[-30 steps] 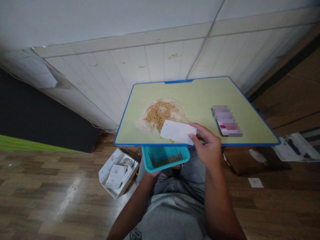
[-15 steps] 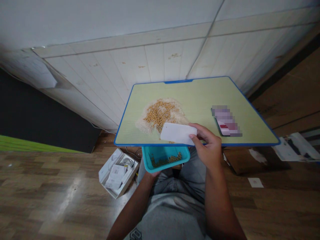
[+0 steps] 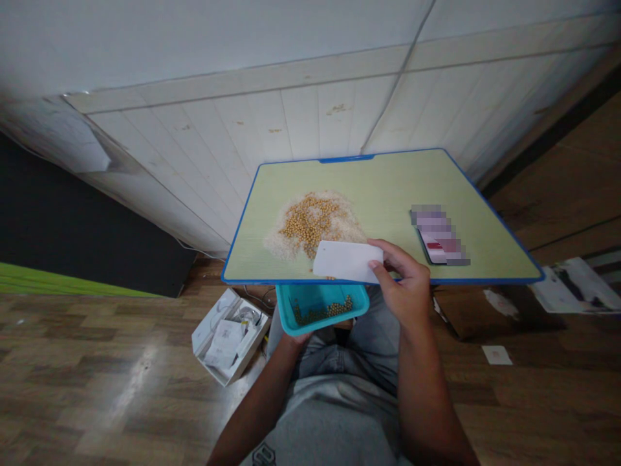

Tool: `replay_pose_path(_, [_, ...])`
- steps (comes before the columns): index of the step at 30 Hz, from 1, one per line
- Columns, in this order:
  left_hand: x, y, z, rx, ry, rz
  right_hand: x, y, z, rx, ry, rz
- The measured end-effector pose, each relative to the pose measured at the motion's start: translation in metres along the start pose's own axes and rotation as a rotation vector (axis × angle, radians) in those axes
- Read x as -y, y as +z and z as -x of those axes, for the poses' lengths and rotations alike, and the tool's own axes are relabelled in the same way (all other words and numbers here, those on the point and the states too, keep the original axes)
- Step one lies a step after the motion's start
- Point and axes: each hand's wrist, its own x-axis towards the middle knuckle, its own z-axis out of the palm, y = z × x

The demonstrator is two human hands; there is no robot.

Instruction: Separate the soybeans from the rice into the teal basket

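Between thumb and fingers, my right hand [image 3: 406, 285] pinches a white card [image 3: 343, 261] at its right end. The card is tilted at the table's front edge, just in front of a heap of soybeans [image 3: 308, 223] mixed with white rice grains [image 3: 352, 226]. My left hand [image 3: 297, 337] holds a turquoise plastic tray [image 3: 286, 310] from beneath, below that same edge; most of its fingers are hidden under the tray. Several soybeans [image 3: 340, 306] lie in the tray, mostly along its near side.
The small table [image 3: 383, 188] has a pale green top and blue rim. A phone [image 3: 439, 236] lies on its right side. On the floor stand an open white box [image 3: 230, 340] with papers and a cable, and a brown cardboard box [image 3: 485, 314]. A white panelled wall [image 3: 301, 116] rises behind.
The white card and my right hand have shifted very slightly right and down. The tray and my left hand look nearly the same.
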Motion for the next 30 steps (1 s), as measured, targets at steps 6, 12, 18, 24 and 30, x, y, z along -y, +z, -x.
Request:
replay_pose_path(6, [-0.002,0.002,0.0,0.004,-0.01,-0.053,0.0,0.0,0.0,0.012,0.006,-0.011])
replay_pose_path(12, [-0.006,0.011,0.003,-0.096,-0.025,-0.128,0.0,-0.001,0.001,0.017,0.01,-0.024])
replay_pose_path(18, [-0.005,0.009,0.003,-0.047,-0.078,-0.039,0.001,-0.001,0.002,0.026,-0.008,-0.029])
replay_pose_path(24, [-0.004,0.01,0.003,-0.061,-0.071,0.096,-0.004,0.007,0.004,-0.083,-0.01,-0.027])
replay_pose_path(30, [-0.002,0.012,0.002,-0.072,-0.048,0.17,-0.005,0.014,0.005,-0.074,-0.034,-0.024])
